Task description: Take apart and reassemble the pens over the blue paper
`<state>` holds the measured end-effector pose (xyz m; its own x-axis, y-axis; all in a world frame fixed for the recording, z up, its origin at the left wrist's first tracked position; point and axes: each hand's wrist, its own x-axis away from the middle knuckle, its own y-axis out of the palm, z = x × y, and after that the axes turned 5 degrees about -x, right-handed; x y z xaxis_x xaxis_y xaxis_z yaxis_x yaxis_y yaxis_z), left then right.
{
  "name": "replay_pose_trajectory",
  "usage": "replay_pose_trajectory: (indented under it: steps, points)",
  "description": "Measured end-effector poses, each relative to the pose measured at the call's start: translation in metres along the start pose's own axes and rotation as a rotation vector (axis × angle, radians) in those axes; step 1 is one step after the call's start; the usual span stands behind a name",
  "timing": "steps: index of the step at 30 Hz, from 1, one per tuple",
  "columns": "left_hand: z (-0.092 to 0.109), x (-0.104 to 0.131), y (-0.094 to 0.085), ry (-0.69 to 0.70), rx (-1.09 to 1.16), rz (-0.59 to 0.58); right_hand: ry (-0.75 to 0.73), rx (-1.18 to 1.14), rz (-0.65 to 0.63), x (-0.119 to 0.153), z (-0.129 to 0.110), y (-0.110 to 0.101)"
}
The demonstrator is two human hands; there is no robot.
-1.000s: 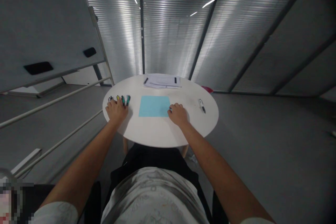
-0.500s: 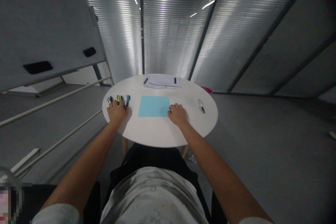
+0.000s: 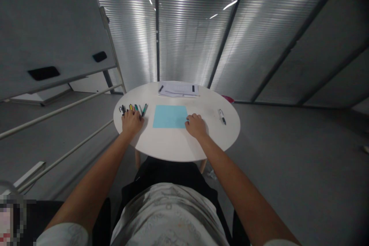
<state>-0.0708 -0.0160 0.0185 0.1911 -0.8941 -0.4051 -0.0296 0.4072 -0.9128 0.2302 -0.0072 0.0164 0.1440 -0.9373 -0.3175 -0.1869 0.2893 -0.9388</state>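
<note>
While the left hand [image 3: 133, 122] curled over green, yellow and black plastic pens [image 3: 145, 109] by the left edge of the round white bench [image 3: 170, 147], nudging risked rolling some off.
Neither grip could be told; the right hand [image 3: 196, 125], at the rectangular light-blue paper's [image 3: 170, 117] right edge, could have dragged it.

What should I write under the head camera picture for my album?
Left hand at a row of pens, right hand by blue paper.

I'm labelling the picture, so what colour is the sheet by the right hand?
The sheet is plain light blue, best seen in the head view.
</note>
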Motion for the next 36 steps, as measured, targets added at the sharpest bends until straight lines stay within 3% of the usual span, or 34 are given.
replay_pose_trajectory:
  steps: [36]
  points:
    - [-0.0027, -0.0041, 0.0032, 0.035, 0.022, -0.042, -0.006, 0.009, -0.002, -0.0003, 0.0003, 0.0012]
